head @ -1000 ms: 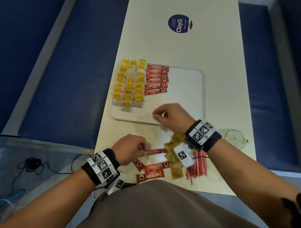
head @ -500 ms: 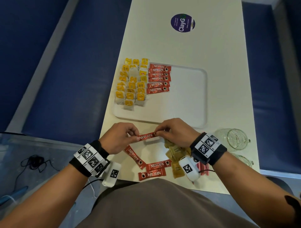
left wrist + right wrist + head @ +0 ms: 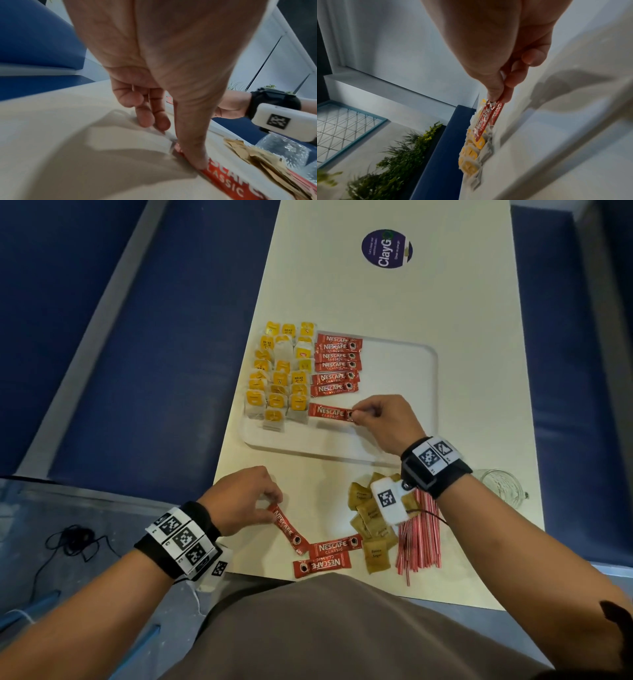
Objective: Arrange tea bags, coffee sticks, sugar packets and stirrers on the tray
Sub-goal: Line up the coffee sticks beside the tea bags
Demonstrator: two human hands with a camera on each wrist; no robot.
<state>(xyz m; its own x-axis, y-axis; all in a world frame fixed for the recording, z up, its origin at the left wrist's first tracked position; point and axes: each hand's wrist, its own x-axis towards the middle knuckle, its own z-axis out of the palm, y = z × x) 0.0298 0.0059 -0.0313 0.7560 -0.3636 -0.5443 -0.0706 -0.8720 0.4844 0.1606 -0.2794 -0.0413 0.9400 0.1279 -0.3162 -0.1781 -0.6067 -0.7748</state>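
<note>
Head view: white tray [image 3: 404, 392] on pale surface [image 3: 472, 313].
Right hand [image 3: 383, 419]: fingers pinching one end of a red coffee stick [image 3: 330, 412], held over the tray just below the row of coffee sticks [image 3: 337, 364].
Left hand [image 3: 245, 499]: fingers curled, pinching the end of another stick [image 3: 286, 529] lying on the surface near the front edge.
Tea bags [image 3: 281, 374]: in columns on the tray's left part.
Sugar packets [image 3: 371, 525]: heaped beside red stirrers [image 3: 419, 539], off the tray.
Glass [image 3: 501, 486]: right of the wrist.
</note>
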